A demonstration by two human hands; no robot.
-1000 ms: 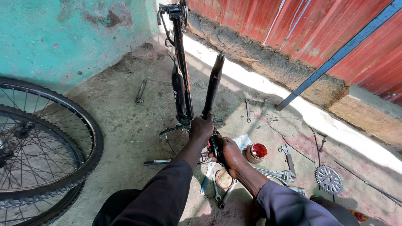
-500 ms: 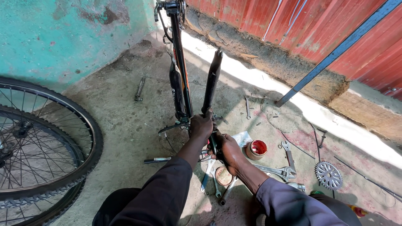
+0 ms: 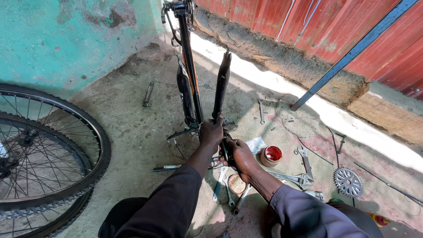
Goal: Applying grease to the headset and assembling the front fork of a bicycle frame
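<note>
A black bicycle frame (image 3: 189, 75) stands upended on the concrete floor, running away from me toward the red metal wall. My left hand (image 3: 211, 131) grips the lower part of a black fork leg (image 3: 221, 86) that points up and away. Just below it, my right hand (image 3: 238, 154) is closed around the dark lower end of the same part near the frame's bottom bracket. Both sleeves are dark.
Two spoked bicycle wheels (image 3: 39, 154) lie at the left. Wrenches (image 3: 304, 176), a small red tin (image 3: 272, 155), a round lid (image 3: 237, 184), a toothed chainring (image 3: 348, 182) and loose metal parts lie around my hands. A blue bar (image 3: 348, 55) leans against the red wall.
The view has shifted slightly; both hands keep their grip on the fork and frame, with little visible movement.
</note>
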